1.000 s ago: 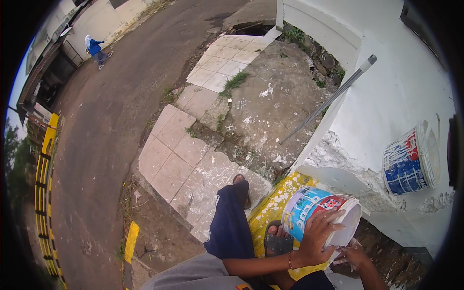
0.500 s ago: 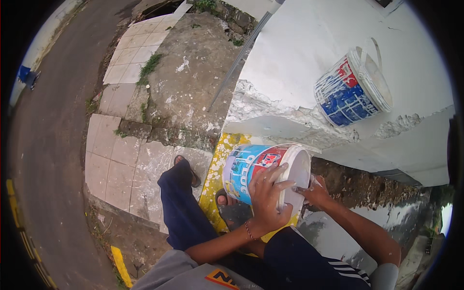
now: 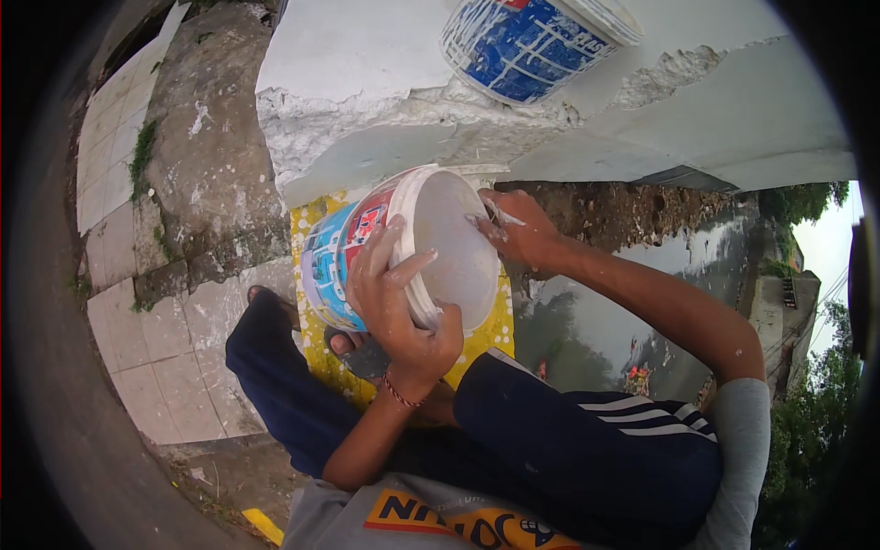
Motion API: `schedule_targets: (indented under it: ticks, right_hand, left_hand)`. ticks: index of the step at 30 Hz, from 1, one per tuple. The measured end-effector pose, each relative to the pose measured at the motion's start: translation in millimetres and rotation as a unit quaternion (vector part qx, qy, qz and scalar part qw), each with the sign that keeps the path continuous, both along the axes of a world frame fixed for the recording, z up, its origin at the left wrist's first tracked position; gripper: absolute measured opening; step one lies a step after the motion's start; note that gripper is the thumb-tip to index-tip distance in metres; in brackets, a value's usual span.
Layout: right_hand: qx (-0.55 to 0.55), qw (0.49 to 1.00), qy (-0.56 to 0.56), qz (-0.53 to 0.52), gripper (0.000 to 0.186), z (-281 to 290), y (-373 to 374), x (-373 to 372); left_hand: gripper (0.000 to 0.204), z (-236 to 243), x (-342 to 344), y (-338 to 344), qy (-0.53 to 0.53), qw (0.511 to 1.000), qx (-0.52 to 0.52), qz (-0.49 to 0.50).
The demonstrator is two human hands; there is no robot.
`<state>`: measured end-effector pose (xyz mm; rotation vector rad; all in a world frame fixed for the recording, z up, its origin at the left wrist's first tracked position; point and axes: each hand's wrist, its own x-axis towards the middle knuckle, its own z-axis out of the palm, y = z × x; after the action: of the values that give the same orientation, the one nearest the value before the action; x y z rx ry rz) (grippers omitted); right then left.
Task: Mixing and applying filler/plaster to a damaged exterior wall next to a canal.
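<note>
A paint bucket point(image 3: 335, 252), light blue and red with a white rim, leans on the yellow, white-spotted ledge point(image 3: 490, 344) with its mouth turned to the right. Its inside is coated whitish. My left hand point(image 3: 399, 307) clasps the near side of the rim, fingers over the outer wall and thumb at the mouth. Pale smears cover its fingers. At the far right of the rim, my right hand point(image 3: 524, 229) is closed, its fingertips reaching just inside the mouth. Whitish material shows on it; what its fingers hold is hidden.
A second bucket point(image 3: 527, 50), blue and white-streaked, stands on the white wall block point(image 3: 357, 55) with broken plaster edges. Right of the ledge lies a water channel point(image 3: 587, 312). Tiled paving point(image 3: 174, 367) and my sandalled foot point(image 3: 353, 353) are at left.
The view has swung right, so the buckets and wall appear farther left and higher. Both hands stay at the bucket; its mouth now shows more fully.
</note>
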<state>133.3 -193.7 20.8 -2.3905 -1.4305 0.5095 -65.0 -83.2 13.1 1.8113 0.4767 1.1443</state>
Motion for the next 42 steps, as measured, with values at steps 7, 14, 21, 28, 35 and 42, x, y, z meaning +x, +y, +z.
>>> schedule_targets:
  ticks: [7,14,21,28,35,42]
  right_hand:
    - [0.012,0.997,0.058,0.050,0.026,21.0,11.1,-6.1]
    - [0.019,0.997,0.079,-0.005,0.016,9.4,4.4,-6.2]
    - [0.028,0.995,0.096,-0.031,0.012,8.8,1.1,-10.1]
    - [0.058,0.998,0.037,-0.011,0.012,2.9,-0.3,-11.3]
    - [0.052,0.997,0.051,-0.023,0.013,3.1,-1.2,-13.4]
    - [0.059,0.998,0.022,0.010,0.015,3.4,-0.1,-13.4]
  left_hand:
    - [0.047,-3.6,-4.0,14.5,-0.021,1.000,-0.017,0.011]
    - [0.048,0.1,-2.6,13.2,-0.022,1.000,-0.009,-0.003]
    - [0.047,-1.8,-1.4,10.1,-0.024,1.000,-0.009,0.016]
    - [0.047,-1.4,-1.0,9.1,-0.026,0.999,-0.009,0.019]
    - [0.047,0.7,-1.9,10.0,-0.020,1.000,-0.002,0.017]
    - [0.047,0.0,-1.4,10.8,-0.022,1.000,-0.011,0.018]
